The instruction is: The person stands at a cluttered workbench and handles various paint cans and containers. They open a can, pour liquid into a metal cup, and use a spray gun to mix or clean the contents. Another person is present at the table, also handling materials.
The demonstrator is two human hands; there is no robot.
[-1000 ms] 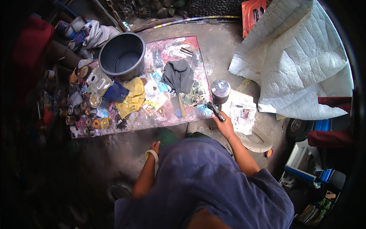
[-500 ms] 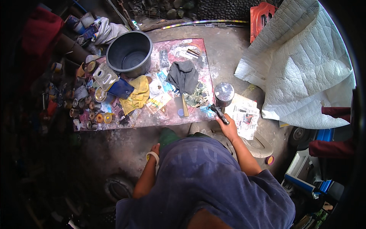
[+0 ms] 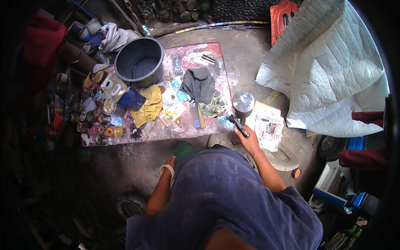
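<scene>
Concrete floor bearing a paint-stained board, crowded with a round black tub, dark grey rag, yellow cloth and small tins; quilted white sheet lies right. Right hand, fingers closed around its dark handle, holds a spray gun with shiny metal cup above the board's edge, beside newspaper. Left hand is largely hidden; grip cannot be told.

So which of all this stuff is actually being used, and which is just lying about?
In use:
right hand
dark spray gun with round metal cup

Lying about:
large black plastic bucket
crumpled yellow rag
dark grey cloth
white quilted sheet
</scene>
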